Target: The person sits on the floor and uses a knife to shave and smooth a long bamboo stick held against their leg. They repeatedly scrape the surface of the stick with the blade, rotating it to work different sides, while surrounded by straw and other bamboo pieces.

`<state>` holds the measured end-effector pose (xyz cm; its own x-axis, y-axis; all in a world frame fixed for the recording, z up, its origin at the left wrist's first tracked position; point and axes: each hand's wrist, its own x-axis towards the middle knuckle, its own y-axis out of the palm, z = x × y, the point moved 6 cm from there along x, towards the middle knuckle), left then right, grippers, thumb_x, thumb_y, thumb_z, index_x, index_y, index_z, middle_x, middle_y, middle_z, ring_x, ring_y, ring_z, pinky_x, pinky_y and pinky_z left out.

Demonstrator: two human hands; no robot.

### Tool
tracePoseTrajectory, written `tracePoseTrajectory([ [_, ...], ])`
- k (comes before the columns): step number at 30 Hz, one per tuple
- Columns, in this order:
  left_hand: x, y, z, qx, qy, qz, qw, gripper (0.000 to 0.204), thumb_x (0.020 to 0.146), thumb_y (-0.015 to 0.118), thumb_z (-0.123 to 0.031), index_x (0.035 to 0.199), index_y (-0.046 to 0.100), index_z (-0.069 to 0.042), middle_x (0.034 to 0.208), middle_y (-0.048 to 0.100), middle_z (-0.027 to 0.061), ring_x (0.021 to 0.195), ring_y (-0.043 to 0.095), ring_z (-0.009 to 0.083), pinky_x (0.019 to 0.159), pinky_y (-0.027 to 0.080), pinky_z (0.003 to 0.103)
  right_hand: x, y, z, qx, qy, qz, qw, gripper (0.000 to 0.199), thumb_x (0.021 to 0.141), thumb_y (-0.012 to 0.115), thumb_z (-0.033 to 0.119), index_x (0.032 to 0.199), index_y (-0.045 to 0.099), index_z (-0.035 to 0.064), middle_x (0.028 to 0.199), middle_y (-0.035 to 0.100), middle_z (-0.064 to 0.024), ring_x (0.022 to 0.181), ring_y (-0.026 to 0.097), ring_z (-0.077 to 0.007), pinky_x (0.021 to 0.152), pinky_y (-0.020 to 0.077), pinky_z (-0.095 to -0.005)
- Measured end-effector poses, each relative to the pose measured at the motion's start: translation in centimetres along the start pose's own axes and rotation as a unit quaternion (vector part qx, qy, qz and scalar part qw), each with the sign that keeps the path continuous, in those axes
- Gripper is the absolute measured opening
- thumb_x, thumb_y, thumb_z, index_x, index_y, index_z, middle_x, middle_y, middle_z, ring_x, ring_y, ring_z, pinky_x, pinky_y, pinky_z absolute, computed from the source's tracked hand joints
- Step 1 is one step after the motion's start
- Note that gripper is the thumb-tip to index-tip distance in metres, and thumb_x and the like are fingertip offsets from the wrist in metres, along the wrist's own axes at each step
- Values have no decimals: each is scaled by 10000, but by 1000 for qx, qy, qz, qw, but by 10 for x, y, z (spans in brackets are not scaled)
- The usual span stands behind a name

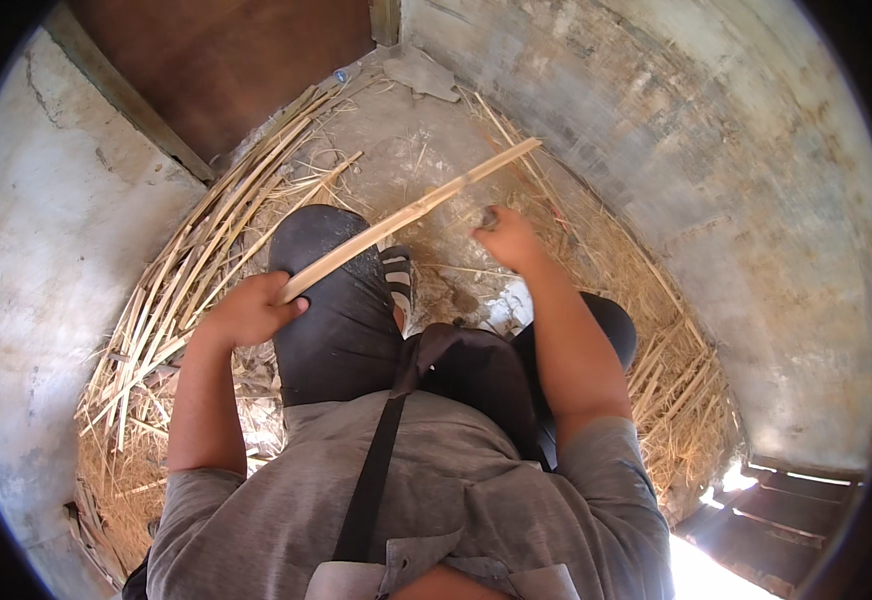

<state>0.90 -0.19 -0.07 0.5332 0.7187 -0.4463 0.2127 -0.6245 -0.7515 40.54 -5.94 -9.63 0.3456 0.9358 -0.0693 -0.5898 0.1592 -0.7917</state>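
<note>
My left hand (pixel 244 312) is closed round the near end of a long, pale bamboo strip (pixel 396 222). The strip slants up and away to the right, passing over my left knee, and its far end hangs above the floor near the right wall. Darker joints mark it along its length. Apart from the strip, on its right side, my right hand (pixel 508 241) is closed with the fingers curled. Something small and greyish shows at those fingertips, too little of it visible to name.
Long split strips (pixel 211 240) lie heaped along the left wall. Straw-like shavings (pixel 671 400) cover the floor at right. A brown door panel (pixel 226 70) stands at the far left, a worn plaster wall (pixel 676 150) at right. Wooden slats (pixel 776 520) sit at lower right.
</note>
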Motion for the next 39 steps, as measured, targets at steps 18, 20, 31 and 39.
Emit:
tracePoseTrajectory([
  [18, -5, 2, -4, 37, 26, -56, 997, 376, 921, 735, -358, 911, 595, -9, 868, 666, 242, 858, 650, 458, 767, 493, 503, 2, 6, -4, 9, -14, 24, 1000, 598, 833, 752, 362, 1243, 671, -66, 1087, 713, -292, 1039, 697, -425, 922, 550, -460],
  [20, -7, 3, -3, 40, 24, -57, 997, 379, 921, 736, -360, 911, 593, -9, 865, 666, 242, 856, 650, 458, 765, 492, 503, -14, 20, 40, -27, -88, 91, 992, 603, 829, 755, 372, 1236, 674, -66, 1080, 715, -289, 1034, 700, -423, 923, 550, -464],
  [31, -12, 0, -11, 58, 25, -79, 995, 385, 920, 733, -361, 906, 589, -5, 848, 665, 250, 856, 649, 467, 765, 499, 510, 18, 6, -49, 81, 140, 76, 984, 630, 826, 759, 373, 1273, 658, -60, 1164, 702, -283, 1095, 681, -421, 955, 539, -478],
  [39, -14, 2, -8, 66, 32, -99, 992, 381, 914, 733, -360, 904, 590, -7, 850, 667, 254, 863, 647, 475, 771, 500, 517, -28, 30, 76, -47, -120, 187, 974, 437, 848, 736, 341, 1162, 718, 37, 1007, 734, -231, 1003, 699, -420, 921, 539, -517],
])
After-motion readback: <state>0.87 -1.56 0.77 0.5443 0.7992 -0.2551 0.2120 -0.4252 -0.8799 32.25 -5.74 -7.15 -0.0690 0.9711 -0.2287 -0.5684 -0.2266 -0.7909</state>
